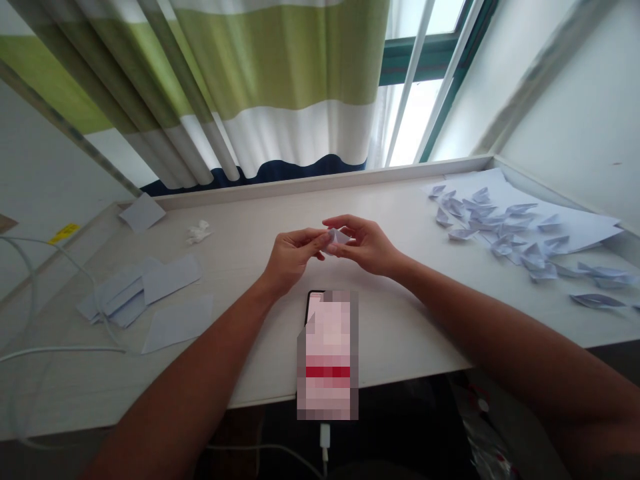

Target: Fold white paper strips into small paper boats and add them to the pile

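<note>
Above the middle of the white desk, both hands hold one small folded piece of white paper (339,237). My left hand (295,253) pinches its left side between thumb and fingers. On the opposite side, my right hand (367,245) grips the lower right part with the thumb in front and the fingers curved behind. The paper comes to a point toward the right; much of it is hidden by the fingers. Just below the hands lies a phone (327,353), its screen blurred out and a white cable plug (325,437) near its lower end.
Several folded paper boats (510,243) lie at the right, some on white sheets (485,183). Loose paper pieces (173,279) and a crumpled tissue (199,232) rest at the left. A white cable (65,350) crosses the left side. Behind the desk's raised back edge (320,181) hangs a curtain (300,60).
</note>
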